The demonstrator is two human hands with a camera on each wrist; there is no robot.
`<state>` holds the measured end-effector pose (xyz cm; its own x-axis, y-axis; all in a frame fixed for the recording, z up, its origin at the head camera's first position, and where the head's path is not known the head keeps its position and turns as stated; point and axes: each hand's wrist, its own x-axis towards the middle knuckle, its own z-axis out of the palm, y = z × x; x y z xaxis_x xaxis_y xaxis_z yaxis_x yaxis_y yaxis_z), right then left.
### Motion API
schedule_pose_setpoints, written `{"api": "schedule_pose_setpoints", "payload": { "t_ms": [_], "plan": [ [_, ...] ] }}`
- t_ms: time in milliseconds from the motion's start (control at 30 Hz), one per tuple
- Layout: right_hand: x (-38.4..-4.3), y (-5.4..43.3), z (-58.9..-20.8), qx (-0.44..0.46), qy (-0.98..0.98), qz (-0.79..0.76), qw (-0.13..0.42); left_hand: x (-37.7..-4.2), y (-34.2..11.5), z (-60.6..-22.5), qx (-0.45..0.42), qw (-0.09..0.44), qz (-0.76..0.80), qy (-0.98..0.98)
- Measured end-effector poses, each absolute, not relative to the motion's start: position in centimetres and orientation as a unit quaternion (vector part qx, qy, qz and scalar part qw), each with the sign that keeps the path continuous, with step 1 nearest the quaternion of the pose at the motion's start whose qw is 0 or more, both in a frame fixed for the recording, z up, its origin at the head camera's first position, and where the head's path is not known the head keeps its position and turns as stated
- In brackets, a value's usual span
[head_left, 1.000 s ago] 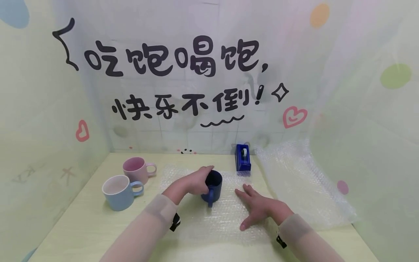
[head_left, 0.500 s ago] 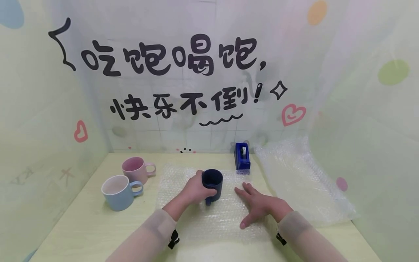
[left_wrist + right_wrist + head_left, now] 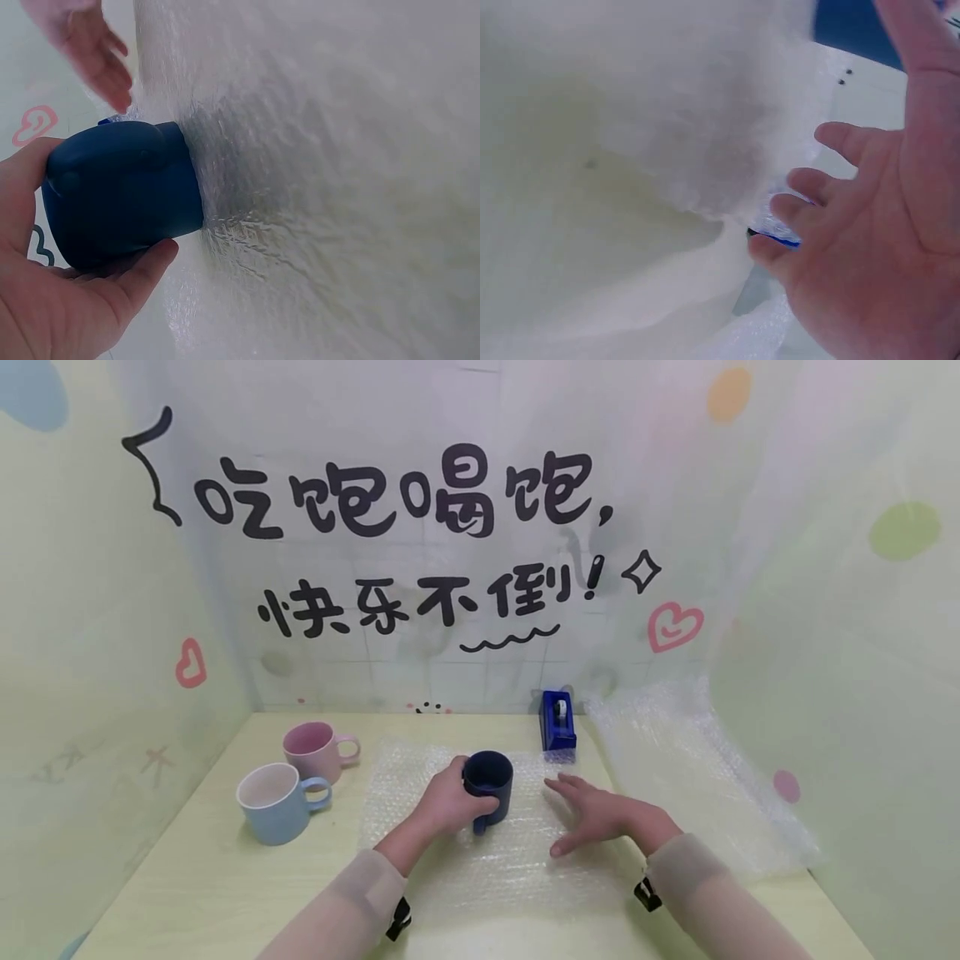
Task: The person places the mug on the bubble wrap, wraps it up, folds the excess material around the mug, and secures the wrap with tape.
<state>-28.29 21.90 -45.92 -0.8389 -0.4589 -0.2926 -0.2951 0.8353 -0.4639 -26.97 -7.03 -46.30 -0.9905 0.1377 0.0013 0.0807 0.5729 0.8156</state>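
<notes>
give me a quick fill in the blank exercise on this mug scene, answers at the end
1. The person's ____ grip holds the dark blue mug.
2. Directly beneath that mug is a sheet of ____.
3. The handles of the pink mug and the light blue mug point to the person's ____.
4. The tape dispenser is ____ in colour.

Missing words: left; bubble wrap; right; blue.

Booth-like wkspc. [image 3: 180, 877] w/ printed backdrop [image 3: 450, 553]

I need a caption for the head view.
Left hand grips a dark blue cylindrical mug on clear plastic bubble wrap.
</notes>
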Motion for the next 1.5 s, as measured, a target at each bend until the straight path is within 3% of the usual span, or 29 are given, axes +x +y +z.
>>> {"api": "schedule_pose_setpoints", "payload": {
  "t_ms": [267,533,1000,1200,1500],
  "plan": [
    [-30.9,21.9,-45.7,-0.061,0.946,-0.278,0.155,-26.9,-7.0,-46.4,0.062,0.032,0.455,0.888],
    [-31.5,21.5,-46.4,-0.018,0.933,-0.335,0.129,-26.9,-6.7,-46.5,0.064,0.033,0.456,0.887],
    [-29.9,18.1,-42.1,-0.135,0.881,-0.439,0.114,-26.8,-6.8,-46.7,0.067,0.027,0.453,0.888],
    [-29.3,16.1,-41.6,-0.222,0.889,-0.384,0.111,-26.9,-6.9,-46.8,0.068,0.033,0.456,0.887],
    [-30.0,16.2,-41.6,-0.271,0.896,-0.306,0.173,-27.0,-7.0,-46.3,0.060,0.043,0.456,0.887]
  ]
}}
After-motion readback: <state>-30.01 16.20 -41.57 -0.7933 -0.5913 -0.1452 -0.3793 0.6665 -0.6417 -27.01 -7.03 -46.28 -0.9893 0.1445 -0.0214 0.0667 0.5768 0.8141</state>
